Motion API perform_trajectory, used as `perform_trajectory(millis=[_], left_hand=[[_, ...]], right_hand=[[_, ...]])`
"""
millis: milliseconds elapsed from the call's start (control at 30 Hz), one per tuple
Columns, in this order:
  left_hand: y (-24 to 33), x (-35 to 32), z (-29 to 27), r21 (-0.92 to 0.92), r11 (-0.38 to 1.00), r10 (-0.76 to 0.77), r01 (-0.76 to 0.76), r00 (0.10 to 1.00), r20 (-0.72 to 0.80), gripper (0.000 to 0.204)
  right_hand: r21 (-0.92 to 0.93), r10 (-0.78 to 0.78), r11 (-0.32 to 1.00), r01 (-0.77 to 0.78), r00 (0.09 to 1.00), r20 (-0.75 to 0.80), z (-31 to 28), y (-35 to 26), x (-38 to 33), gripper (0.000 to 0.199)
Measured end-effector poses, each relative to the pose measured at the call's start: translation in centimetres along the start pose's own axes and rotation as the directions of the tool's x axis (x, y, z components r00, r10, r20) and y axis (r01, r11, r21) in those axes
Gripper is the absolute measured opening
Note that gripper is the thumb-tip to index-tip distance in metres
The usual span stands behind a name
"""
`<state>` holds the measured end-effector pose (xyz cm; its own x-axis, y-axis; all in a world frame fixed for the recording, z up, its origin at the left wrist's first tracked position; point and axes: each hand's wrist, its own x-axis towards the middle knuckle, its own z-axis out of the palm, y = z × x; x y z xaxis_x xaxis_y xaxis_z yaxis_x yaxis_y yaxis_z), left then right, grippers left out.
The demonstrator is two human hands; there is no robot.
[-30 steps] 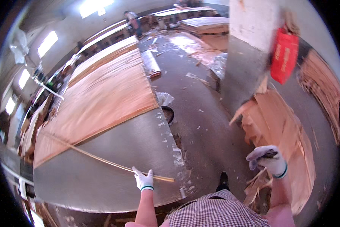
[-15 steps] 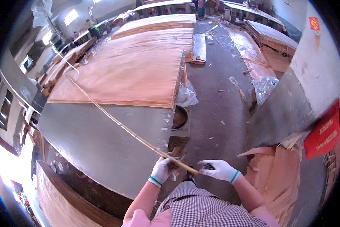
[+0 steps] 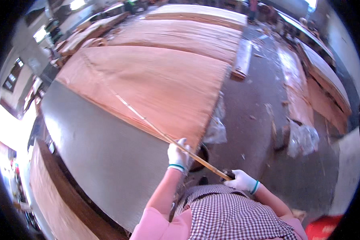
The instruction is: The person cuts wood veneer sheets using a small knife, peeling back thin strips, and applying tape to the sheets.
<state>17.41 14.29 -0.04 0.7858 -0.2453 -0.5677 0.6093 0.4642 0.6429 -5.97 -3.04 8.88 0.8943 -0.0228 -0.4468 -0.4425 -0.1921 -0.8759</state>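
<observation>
Gripping a long thin wooden strip (image 3: pixel 156 130), the gloved fingers (image 3: pixel 176 154) of the left hand (image 3: pixel 177 157) close round it partway along, while the right hand (image 3: pixel 240 181) clamps its near end. The strip looks light, springy and easily snapped; it lies aslant over the veneer sheet (image 3: pixel 156 84) on the grey worktop (image 3: pixel 104 160), so it is best held with both hands spread apart.

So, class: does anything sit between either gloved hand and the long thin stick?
Nothing visible. The left hand grips the stick partway along, and the right hand holds its near end, both touching it directly.
</observation>
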Motion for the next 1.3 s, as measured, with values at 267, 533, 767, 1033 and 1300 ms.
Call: perform_trajectory(millis=[267, 533, 767, 1033, 1300], left_hand=[[-0.1, 0.8, 5.1, 0.981, -0.185, 0.498, -0.060, 0.855, 0.147, 0.073], [-1.8, 2.8, 10.5, 0.924, 0.205, 0.642, 0.322, 0.669, -0.375, 0.079], [-5.0, 4.6, 15.7, 0.661, 0.453, 0.491, 0.599, 0.450, -0.745, 0.086], [-3.5, 7.0, 18.4, 0.609, 0.443, 0.576, 0.658, 0.311, -0.756, 0.071], [-5.0, 7.8, 17.8, 0.605, 0.615, 0.552, 0.506, 0.271, -0.788, 0.059]], right_hand=[[0.109, 0.067, 0.990, -0.094, 0.971, 0.230, -7.1, -4.1, 14.2, 0.030], [0.055, 0.082, 0.994, -0.098, 0.966, 0.245, -20.4, -1.9, 27.7, 0.011], [0.074, -0.083, 0.995, 0.068, 0.971, 0.226, -33.4, -5.8, 32.3, 0.005], [0.071, -0.144, 0.989, 0.132, 0.967, 0.211, -40.3, -9.1, 31.4, 0.014], [0.128, -0.164, 0.983, 0.132, 0.945, 0.283, -39.9, -7.2, 32.9, 0.008]])
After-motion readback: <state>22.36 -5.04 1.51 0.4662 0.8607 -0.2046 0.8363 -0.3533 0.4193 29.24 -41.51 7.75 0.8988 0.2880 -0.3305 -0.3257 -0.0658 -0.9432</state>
